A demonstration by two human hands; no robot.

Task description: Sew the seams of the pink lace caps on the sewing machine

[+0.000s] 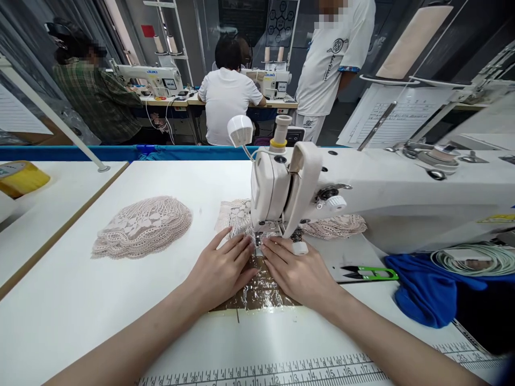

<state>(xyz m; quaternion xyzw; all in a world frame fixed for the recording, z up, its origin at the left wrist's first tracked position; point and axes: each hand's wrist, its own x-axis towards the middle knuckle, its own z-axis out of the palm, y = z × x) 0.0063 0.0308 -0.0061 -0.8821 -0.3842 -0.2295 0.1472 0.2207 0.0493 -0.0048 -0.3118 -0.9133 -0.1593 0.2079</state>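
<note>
A beige lace piece (236, 213) lies under the head of a white sewing machine (270, 187). My left hand (225, 262) rests flat, its fingers stretched toward the needle area and touching the near edge of the lace. On the other side of the needle, my right hand (295, 268) lies with fingers extended, fingertips close to the presser foot. Both palms are over a brown, shiny taped patch (261, 287) on the table. The machine head and my fingers hide part of the lace at the needle. More beige lace (338, 226) shows behind the head, to the right.
A stack of beige lace (145, 228) lies to the left. Green-handled thread snips (374, 274), blue cloth (428, 300) and a coiled cord (478, 260) are at right. A yellow tape roll (24, 178) sits far left. A printed ruler (306, 370) runs along the front. People work behind.
</note>
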